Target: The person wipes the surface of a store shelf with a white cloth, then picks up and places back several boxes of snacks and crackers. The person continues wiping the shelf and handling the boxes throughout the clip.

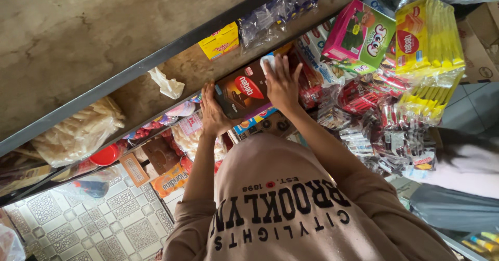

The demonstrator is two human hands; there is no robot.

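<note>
Both hands are clasping a dark brown rectangular cardboard box with a red oval mark (243,90), which is lying near the front edge of the worn wooden shelf with a grey metal rim (150,63), at about twelve o'clock from the person's chest. The left hand (214,114) is cupping the box's near short end, its grip curled around the corner; the right hand (282,84) is lying flat on the far end, fingers spread and pressing down, apparently over a small white scrap, though the view is too blurred to be sure. To handle it well, the pressure is best kept even at both ends, since thin card buckles easily and its glossy face is slippery under a flat palm. At two o'clock, a pink and green printed carton (358,37) is leaning among other packs, and beyond it a bundle of yellow wafer packets in clear film (429,35) is hanging, its wrap crinkled and shiny. At nine o'clock a clear plastic bag of pale ridged crackers (78,131) is sagging softly, and a crumpled white tissue (167,84) is lying on the shelf.
</note>
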